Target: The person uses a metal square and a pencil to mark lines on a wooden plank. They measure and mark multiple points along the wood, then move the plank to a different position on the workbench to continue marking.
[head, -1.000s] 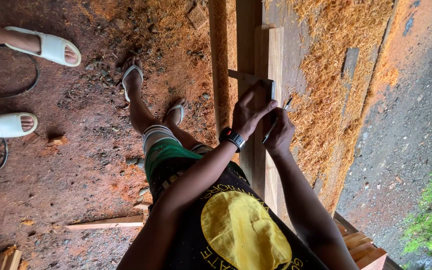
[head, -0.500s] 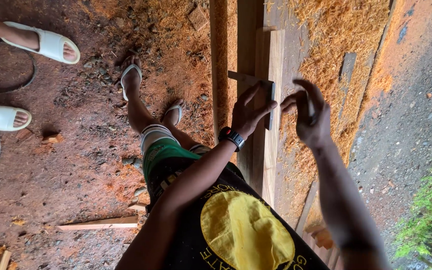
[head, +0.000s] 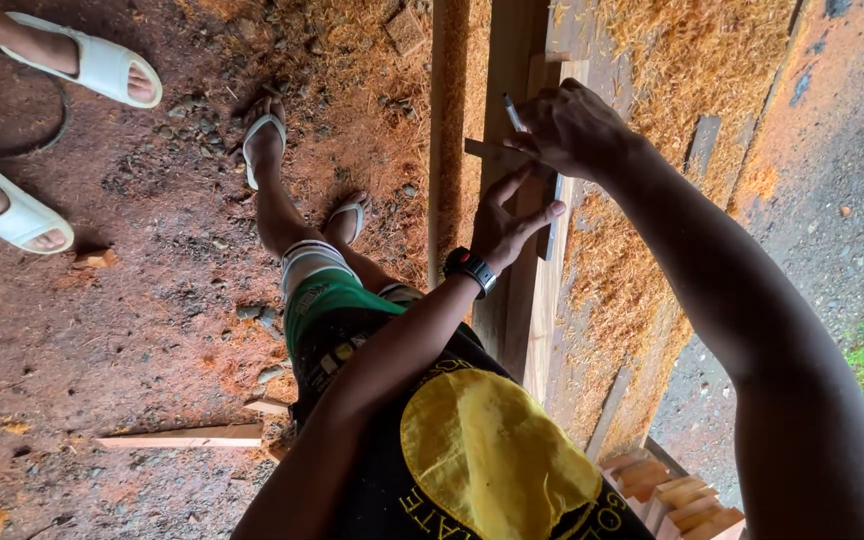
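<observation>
We have only one view: the head camera looks steeply down, close over our own torso, both arms, the wooden plank (head: 512, 70) and sawdust-covered ground (head: 152, 330).

Pale tan planks (head: 508, 60) lie amid orange-gold sawdust (head: 672, 60). Beside the planks, reddish-brown dirt floor (head: 152, 300). A black wristwatch (head: 468, 268), green shorts (head: 332, 310), black shirt with a yellow disc (head: 492, 470); white sandals (head: 102, 75) left of the planks.
</observation>
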